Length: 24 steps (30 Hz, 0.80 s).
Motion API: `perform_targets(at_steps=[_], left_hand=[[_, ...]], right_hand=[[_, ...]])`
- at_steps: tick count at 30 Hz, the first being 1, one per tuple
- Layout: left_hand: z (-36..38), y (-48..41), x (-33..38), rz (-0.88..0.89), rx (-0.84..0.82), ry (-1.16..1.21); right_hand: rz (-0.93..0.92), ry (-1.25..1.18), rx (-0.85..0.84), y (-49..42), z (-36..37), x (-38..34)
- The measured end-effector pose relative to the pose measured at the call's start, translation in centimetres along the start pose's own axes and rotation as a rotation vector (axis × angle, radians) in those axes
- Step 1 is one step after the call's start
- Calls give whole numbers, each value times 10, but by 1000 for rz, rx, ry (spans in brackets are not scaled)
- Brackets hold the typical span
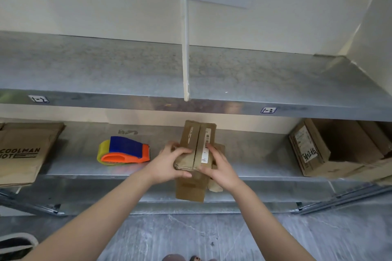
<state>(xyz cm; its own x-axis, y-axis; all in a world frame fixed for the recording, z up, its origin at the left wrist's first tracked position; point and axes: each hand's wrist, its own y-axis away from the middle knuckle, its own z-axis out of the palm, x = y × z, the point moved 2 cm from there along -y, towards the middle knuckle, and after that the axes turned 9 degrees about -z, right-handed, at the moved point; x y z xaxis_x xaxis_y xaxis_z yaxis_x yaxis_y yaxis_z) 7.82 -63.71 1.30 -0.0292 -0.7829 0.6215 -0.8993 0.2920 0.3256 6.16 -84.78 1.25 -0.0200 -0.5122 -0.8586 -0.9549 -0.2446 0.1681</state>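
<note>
A small brown cardboard box with two top flaps and a white barcode label stands at the front edge of the lower metal shelf. My left hand grips its near left corner, thumb under the edge and fingers curled over the left flap. On the right flap, my right hand presses down next to the label with its fingers, the thumb wrapped round the near edge. The flaps meet along a middle seam. The box front hangs below my hands.
A tape dispenser in blue, orange and yellow lies left of the box. A brown paper bag lies at far left, an open cardboard carton at right. The upper shelf holds a white upright divider.
</note>
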Motion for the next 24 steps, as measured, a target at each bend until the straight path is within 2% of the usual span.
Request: perform_targets(at_steps=[5,9,11,13,17,21,24], left_hand=[[12,-9,-6,31,47,-108],[7,-14,-4,-5,-11,-106],[-7,-7,-6,16,-18,-175],[-25,7,-11,23,45,-238],[-58,35,-46,-40,169,-249],[-86,61,-94,-92,280,-339],[-101,69,-121,-86,267,-481]], right_hand=[[43,-7,-108,-22,0,-10],[21,46,-94,-28,-7,-7],[-63,127,-76,-25,-11,-7],[-164,303,-122,-23,-13,-8],[-173,525,-214,-27,-19,-13],[-198,644,-148,-33,-17,-32],[-337,658,-79,-33,11,-64]])
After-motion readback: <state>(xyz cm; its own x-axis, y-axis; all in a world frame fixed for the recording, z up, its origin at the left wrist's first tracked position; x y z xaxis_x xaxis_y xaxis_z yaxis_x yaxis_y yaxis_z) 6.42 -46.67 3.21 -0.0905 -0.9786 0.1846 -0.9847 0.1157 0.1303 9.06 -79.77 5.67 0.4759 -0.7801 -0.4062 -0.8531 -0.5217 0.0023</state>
